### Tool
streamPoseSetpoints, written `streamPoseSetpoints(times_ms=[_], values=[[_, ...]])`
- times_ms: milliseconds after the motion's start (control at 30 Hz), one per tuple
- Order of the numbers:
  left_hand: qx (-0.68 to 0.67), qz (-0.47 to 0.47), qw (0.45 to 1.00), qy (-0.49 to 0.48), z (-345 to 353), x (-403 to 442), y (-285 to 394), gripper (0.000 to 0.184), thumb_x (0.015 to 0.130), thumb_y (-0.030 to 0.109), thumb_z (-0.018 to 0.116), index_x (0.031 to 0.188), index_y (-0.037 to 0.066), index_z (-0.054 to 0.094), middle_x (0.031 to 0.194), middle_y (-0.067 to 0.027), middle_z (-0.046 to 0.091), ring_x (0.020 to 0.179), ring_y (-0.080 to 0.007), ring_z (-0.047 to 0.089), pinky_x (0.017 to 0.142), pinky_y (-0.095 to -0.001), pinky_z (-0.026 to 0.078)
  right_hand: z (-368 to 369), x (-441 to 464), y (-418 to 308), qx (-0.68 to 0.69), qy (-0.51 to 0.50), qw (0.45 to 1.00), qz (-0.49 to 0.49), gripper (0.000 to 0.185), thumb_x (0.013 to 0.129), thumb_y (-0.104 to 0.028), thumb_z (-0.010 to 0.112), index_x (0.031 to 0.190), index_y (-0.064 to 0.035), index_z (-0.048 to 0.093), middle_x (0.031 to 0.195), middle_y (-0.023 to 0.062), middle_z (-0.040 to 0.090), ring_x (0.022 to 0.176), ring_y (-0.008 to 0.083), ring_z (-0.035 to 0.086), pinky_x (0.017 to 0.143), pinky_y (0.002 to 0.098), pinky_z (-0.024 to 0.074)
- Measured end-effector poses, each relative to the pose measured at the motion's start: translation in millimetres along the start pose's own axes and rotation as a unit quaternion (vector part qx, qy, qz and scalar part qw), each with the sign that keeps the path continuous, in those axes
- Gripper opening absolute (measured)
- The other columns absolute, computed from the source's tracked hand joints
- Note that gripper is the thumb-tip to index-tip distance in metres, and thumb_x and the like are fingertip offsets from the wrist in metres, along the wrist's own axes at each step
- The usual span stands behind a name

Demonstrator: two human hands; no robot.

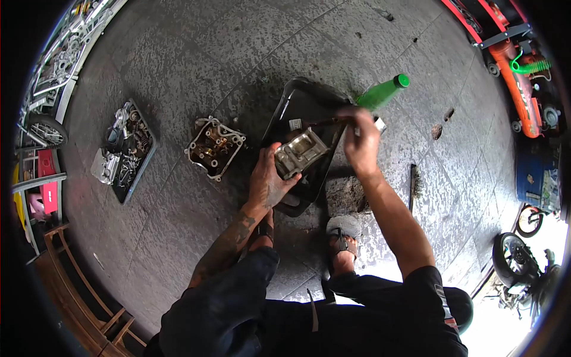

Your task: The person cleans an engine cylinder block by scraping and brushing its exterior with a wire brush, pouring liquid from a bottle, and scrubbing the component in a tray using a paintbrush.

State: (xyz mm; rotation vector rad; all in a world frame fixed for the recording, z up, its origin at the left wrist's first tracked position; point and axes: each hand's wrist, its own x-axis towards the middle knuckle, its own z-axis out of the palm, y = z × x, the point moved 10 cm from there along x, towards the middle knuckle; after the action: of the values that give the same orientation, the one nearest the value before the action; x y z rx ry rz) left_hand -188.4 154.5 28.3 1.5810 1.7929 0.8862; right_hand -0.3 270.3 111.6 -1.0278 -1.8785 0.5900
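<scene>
My left hand [270, 181] grips a silver metal engine cover [302, 152], its hollow side facing up, above a black plastic tray [289, 101]. To its right, my right hand [361, 143] is smeared by motion, its fingers closed on a slim dark tool [329, 122] that points left over the tray. The tool's kind cannot be made out. Just behind my right hand stands a green bottle [380, 94] with a green cap. Left of the tray, an oily engine cylinder head [215, 149] lies on the floor.
A second tray [148, 134] with loose engine parts lies further left. Near my right foot are a stained block [347, 195] and a dark brush [414, 184]. A wooden bench [89, 291] stands at lower left, an orange jack [517, 89] at upper right, motorcycle parts [517, 262] at right.
</scene>
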Motion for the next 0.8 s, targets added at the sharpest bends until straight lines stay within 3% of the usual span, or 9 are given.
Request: streamPoseSetpoints(times_ms=[100,167,200,300,400,533,600,733,800], values=[[-0.007,0.036,0.999,0.029,-4.7,-4.3,15.5,0.078,0.067,0.018,0.082,0.131,0.003,0.040,0.112,-0.0169,0.051,0.105,-0.0368,0.053,0.087,-0.0421,0.049,60.3,18.6,25.7,-0.045,-0.126,0.991,0.027,0.026,0.082,0.007,0.051,0.103,-0.0019,0.062,0.096,0.0169,0.066,0.094,0.0319,0.066,0.076,0.0370,0.0517],[0.015,0.069,0.996,0.048,-8.1,-9.5,23.0,0.079,0.066,0.015,0.081,0.131,0.002,0.038,0.109,-0.0179,0.050,0.099,-0.0383,0.053,0.083,-0.0444,0.049,108.1,13.9,51.6,-0.277,-0.319,0.906,0.000,0.023,0.084,-0.002,0.054,0.104,-0.0048,0.065,0.101,0.0165,0.067,0.099,0.0341,0.066,0.078,0.0405,0.0537],[0.015,0.070,0.996,0.048,-8.3,-11.6,20.8,0.079,0.066,0.015,0.081,0.131,0.002,0.038,0.109,-0.0179,0.050,0.099,-0.0383,0.053,0.083,-0.0444,0.049,112.4,19.8,52.0,-0.277,-0.318,0.907,0.001,0.023,0.084,-0.002,0.054,0.104,-0.0048,0.065,0.101,0.0165,0.067,0.099,0.0341,0.066,0.078,0.0405,0.0537],[0.028,0.060,0.995,0.078,-17.2,-13.8,11.7,0.080,0.064,0.012,0.084,0.131,0.004,0.040,0.111,-0.0146,0.051,0.100,-0.0324,0.055,0.085,-0.0399,0.049,147.0,-2.8,75.8,-0.419,-0.504,0.755,-0.010,0.028,0.078,-0.010,0.070,0.106,-0.0088,0.070,0.118,0.0117,0.066,0.109,0.0238,0.064,0.084,0.0348,0.0534],[0.010,0.033,0.997,0.069,-19.5,-12.9,3.6,0.081,0.064,0.012,0.084,0.132,0.005,0.039,0.112,-0.0156,0.049,0.101,-0.0328,0.053,0.085,-0.0407,0.048,161.6,-24.8,86.6,-0.444,-0.567,0.694,0.010,0.022,0.081,-0.013,0.068,0.102,-0.0084,0.071,0.108,0.0095,0.069,0.104,0.0257,0.065,0.083,0.0367,0.0532],[0.014,0.027,0.997,0.065,-19.6,-13.8,3.2,0.082,0.067,0.014,0.083,0.134,0.005,0.036,0.115,-0.0169,0.047,0.103,-0.0345,0.052,0.086,-0.0423,0.048,156.6,-20.3,83.8,-0.475,-0.472,0.740,-0.061,0.021,0.083,-0.014,0.064,0.102,-0.0095,0.071,0.101,0.0083,0.069,0.099,0.0269,0.067,0.081,0.0383,0.0535],[0.017,0.022,0.997,0.066,-19.9,-17.7,2.9,0.083,0.067,0.014,0.083,0.135,0.005,0.035,0.115,-0.0173,0.047,0.103,-0.0352,0.052,0.086,-0.0428,0.048,143.1,-6.0,66.6,-0.427,-0.478,0.766,-0.046,0.021,0.085,-0.013,0.060,0.103,-0.0105,0.070,0.101,0.0095,0.069,0.099,0.0262,0.066,0.082,0.0385,0.0535],[0.113,0.037,0.991,0.067,-21.5,-18.2,7.5,0.089,0.068,0.023,0.084,0.139,0.006,0.032,0.119,-0.0188,0.048,0.107,-0.0363,0.051,0.091,-0.0446,0.045,107.3,33.0,28.1,-0.414,-0.529,0.740,0.033,0.021,0.088,-0.016,0.057,0.103,-0.0077,0.067,0.097,0.0147,0.070,0.095,0.0330,0.068,0.083,0.0443,0.0535],[0.159,0.042,0.984,0.063,-19.2,-20.5,6.6,0.091,0.068,0.026,0.084,0.140,0.005,0.031,0.120,-0.0191,0.048,0.108,-0.0359,0.052,0.093,-0.0447,0.044,91.8,45.0,16.5,-0.376,-0.495,0.782,0.042,0.027,0.089,-0.018,0.056,0.113,-0.0104,0.064,0.097,0.0181,0.070,0.094,0.0363,0.068,0.085,0.0466,0.0527]])
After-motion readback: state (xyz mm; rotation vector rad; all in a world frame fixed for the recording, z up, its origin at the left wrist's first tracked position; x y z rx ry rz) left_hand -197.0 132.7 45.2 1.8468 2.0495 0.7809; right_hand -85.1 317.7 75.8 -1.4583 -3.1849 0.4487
